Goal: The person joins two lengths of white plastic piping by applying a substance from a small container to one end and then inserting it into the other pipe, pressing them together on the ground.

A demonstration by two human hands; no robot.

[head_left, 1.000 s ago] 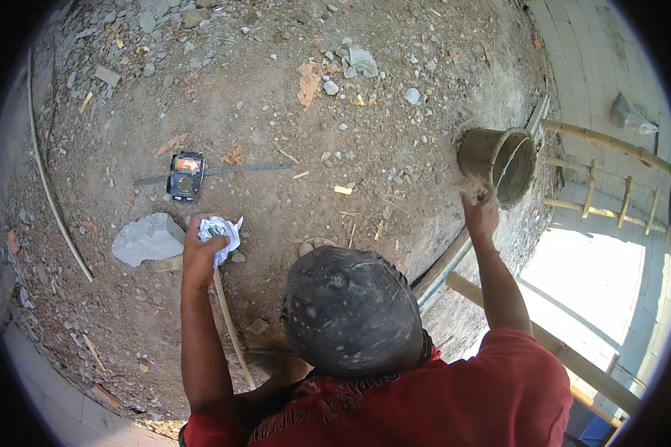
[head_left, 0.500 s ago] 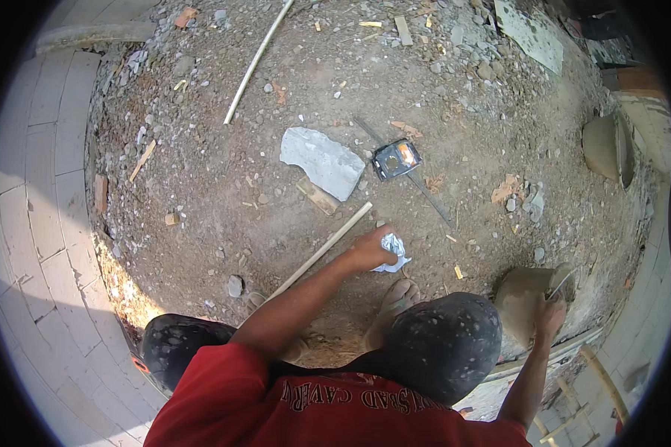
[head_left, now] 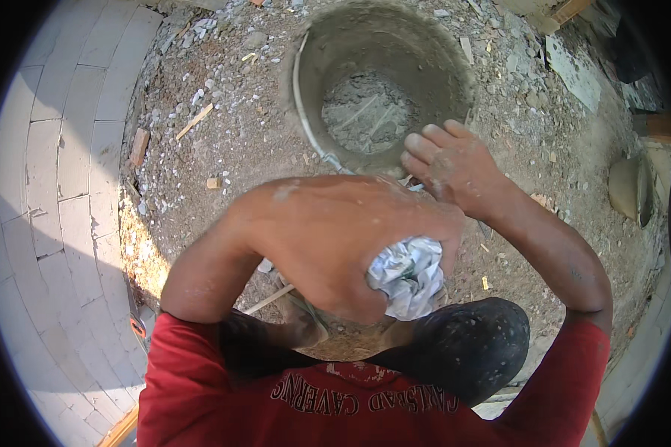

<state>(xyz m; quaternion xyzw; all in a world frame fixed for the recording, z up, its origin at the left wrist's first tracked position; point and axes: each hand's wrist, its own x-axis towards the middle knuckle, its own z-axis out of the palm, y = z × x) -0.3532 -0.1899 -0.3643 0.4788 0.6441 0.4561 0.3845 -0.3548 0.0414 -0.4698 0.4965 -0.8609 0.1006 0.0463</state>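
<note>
The place looks like an outdoor building site. Loose dirt ground [head_left: 235, 153] strewn with pale stone chips makes up the floor, along with a reddish piece of brick [head_left: 139, 147], a thin wood strip [head_left: 194, 121] and a broken flat slab [head_left: 574, 72]. A large bucket [head_left: 443, 82] has walls caked in grey and a mortar-like residue [head_left: 361, 119] at its bottom; a second, similarly dirty pail [head_left: 626, 190] stands near the right edge. Along the left runs light paving [head_left: 74, 156], crossed by daylight and hard-edged shadow.
</note>
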